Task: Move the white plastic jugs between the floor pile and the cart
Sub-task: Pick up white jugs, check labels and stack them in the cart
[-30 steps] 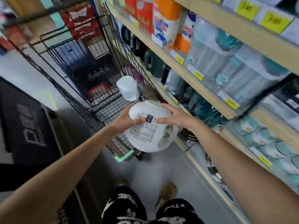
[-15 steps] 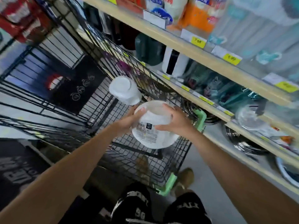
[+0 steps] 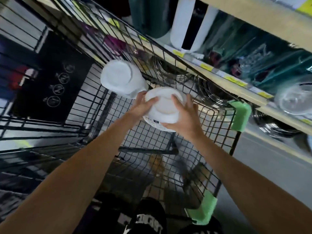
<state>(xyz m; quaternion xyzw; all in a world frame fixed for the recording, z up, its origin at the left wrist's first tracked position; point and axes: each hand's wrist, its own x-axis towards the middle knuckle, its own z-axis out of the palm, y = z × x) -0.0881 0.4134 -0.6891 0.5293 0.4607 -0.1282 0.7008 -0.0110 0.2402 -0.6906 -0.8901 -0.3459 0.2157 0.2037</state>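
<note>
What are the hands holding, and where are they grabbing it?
Both hands hold one white plastic jug over the cart. The left hand grips its left side, the right hand its right side, fingers across its round end.

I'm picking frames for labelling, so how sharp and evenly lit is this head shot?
Head view: motion blur smears the shelf goods and floor; the held jug and both hands, left and right, stay fairly crisp; wide-angle bending curves the cart wires; the jug tops wash out white.
</note>
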